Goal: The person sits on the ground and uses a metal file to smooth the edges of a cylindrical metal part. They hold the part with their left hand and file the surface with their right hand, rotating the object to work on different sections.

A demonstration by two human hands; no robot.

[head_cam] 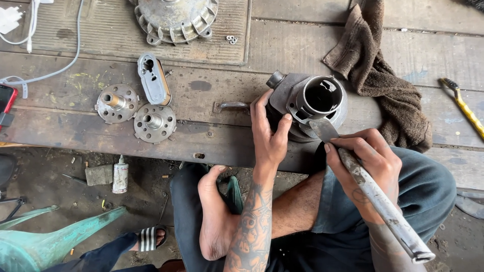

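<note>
Left hand [269,132] wrapped on the side of the engine cylinder [308,103], thumb on its front face, fingers round the outer body, steadying it on the edge of the wooden workbench [212,133]. Right hand [364,158] closed tight round the shaft of a flat metal scraper [370,189], blade tip laid against the cylinder's lower rim just beside the open bore.

Cylinder sits tilted, bore facing up toward the camera, right at the bench's near edge above the person's lap. Looks like cast metal: heavy, rigid, won't flex, probably oily and a bit slick (finish is dull grey). Best hold is round the outer body as the left hand has it, not on the thin bore lip. Scraper is stiff steel, long handle, held near the blade.

On the bench, well apart to the left: two round flanged hubs [136,113], a small oval metal cover [153,79], a big finned round housing [176,17] at top. Brown rag [380,75] just right of the cylinder. Yellow-handled brush [466,108] far right. Small white tube [120,175] on the ground below.
</note>
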